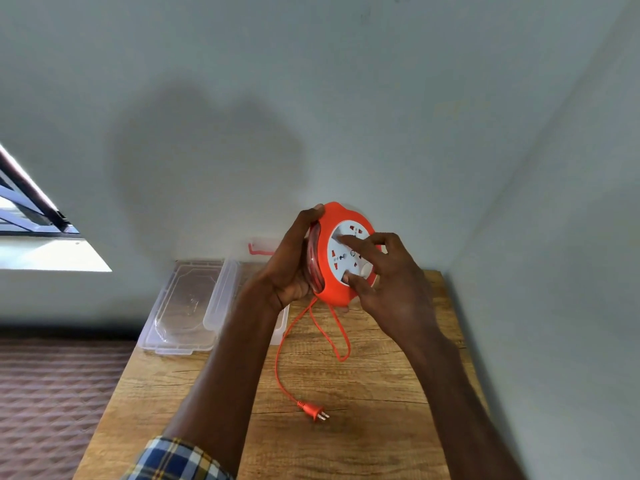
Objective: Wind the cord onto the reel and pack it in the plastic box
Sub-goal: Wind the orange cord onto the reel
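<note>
An orange reel with a white socket face is held up above the table, tilted on edge. My left hand grips its left rim and back. My right hand rests on the white face, index finger and thumb pressing it. An orange cord hangs from the reel's underside, loops on the wood and ends in an orange plug lying near the table's middle. The clear plastic box sits at the back left of the table, partly hidden behind my left forearm.
A clear lid lies beside the box at the wooden table's left edge. Walls close the table in at the back and right. A patterned brown surface lies to the left, below a window.
</note>
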